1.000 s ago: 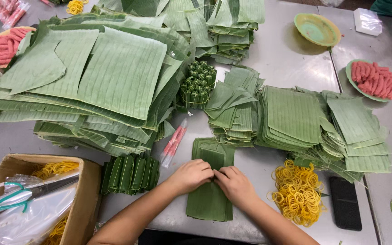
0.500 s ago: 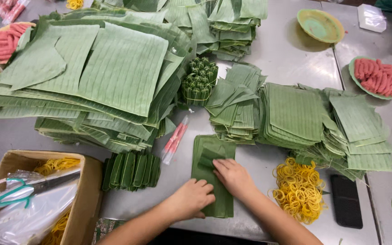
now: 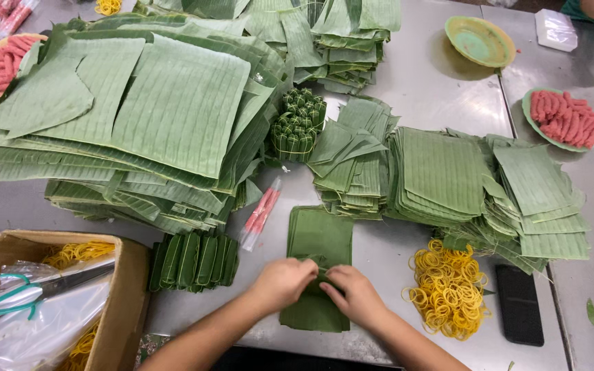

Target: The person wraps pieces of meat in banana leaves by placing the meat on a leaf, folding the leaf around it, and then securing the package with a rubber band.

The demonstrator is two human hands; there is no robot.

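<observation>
Head view: the left hand [image 3: 284,282] and right hand [image 3: 354,294] are seen pinching, fingers closed, the middle of a folded banana-leaf strip [image 3: 317,240] at lower centre on the bench [image 3: 434,89]; what is wrapped inside seems hidden. Yellow rubber bands [image 3: 448,288] lie just right, rolled leaf bundles [image 3: 194,260] left.

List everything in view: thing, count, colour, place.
leaf strip: one, green, under both hands
large leaf stack: one, green, left
small leaf stacks: several, green, right
wrapped bundles: one row, green, beside box
rubber bands: pile, yellow, right of hands
cardboard box: one, brown, bottom left
scissors: one, teal-handled, in box
phone: one, black, right
left hand: on strip
right hand: on strip
</observation>
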